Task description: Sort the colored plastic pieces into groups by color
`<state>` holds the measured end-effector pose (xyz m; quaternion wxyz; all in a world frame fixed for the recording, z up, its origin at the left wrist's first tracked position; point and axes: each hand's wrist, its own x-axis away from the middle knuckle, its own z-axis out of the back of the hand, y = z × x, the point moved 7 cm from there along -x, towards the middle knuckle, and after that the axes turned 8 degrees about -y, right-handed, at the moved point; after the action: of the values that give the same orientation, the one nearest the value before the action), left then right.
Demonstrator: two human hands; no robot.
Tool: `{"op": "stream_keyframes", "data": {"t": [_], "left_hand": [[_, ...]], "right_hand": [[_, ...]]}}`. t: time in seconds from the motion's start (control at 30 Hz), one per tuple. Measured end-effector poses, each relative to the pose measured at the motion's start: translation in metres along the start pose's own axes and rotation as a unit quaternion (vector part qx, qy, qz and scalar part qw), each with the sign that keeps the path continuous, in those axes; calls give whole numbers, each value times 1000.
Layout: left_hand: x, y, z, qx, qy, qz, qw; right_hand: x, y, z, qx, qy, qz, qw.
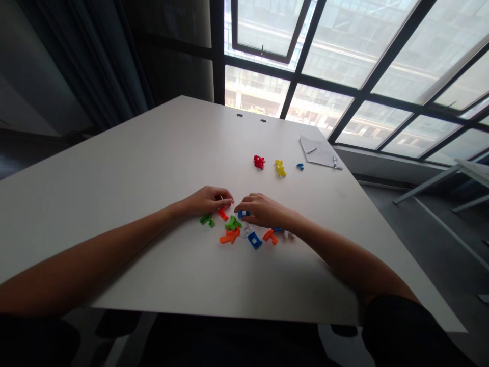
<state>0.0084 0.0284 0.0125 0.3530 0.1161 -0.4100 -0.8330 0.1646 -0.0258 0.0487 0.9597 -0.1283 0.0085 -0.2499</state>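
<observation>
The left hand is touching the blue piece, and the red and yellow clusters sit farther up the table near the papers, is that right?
Not quite: the right hand is the one touching the blue piece, as the head view shows. The red cluster and yellow cluster do sit farther up the table near the papers.

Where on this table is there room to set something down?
Bare tabletop lies left of the left hand, and between the right hand and the red piece and yellow piece. It is crowded under both hands, among the orange pieces, green pieces and blue pieces.
</observation>
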Motion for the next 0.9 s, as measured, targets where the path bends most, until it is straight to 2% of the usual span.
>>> {"op": "stream_keyframes", "data": {"t": [0.1,0.17,0.23,0.3,0.4,0.5,0.57,0.7,0.8,0.9], "left_hand": [[0,-1,0,0,-3,3,1000],[0,0,0,1,-3,6,1000],[0,0,1,3,0,9,1000],[0,0,1,8,5,10,1000],[0,-1,1,14,9,13,1000],[0,-3,1,13,7,14,1000],[-1,-3,0,10,4,13,1000],[-1,-3,1,8,5,15,1000],[-1,0,1,6,4,16,1000],[0,1,1,8,0,17,1000]], "right_hand": [[18,13,20,-47,64,-34,996],[37,35,36,-68,116,-75,988],[59,69,46,-55,147,-123,980],[83,113,45,-29,144,-192,970],[120,183,37,16,144,-328,934],[145,229,29,63,145,-406,900],[150,245,27,94,148,-420,890],[146,264,29,128,154,-438,877],[141,269,33,137,175,-454,863],[141,265,38,147,214,-470,844]]}}
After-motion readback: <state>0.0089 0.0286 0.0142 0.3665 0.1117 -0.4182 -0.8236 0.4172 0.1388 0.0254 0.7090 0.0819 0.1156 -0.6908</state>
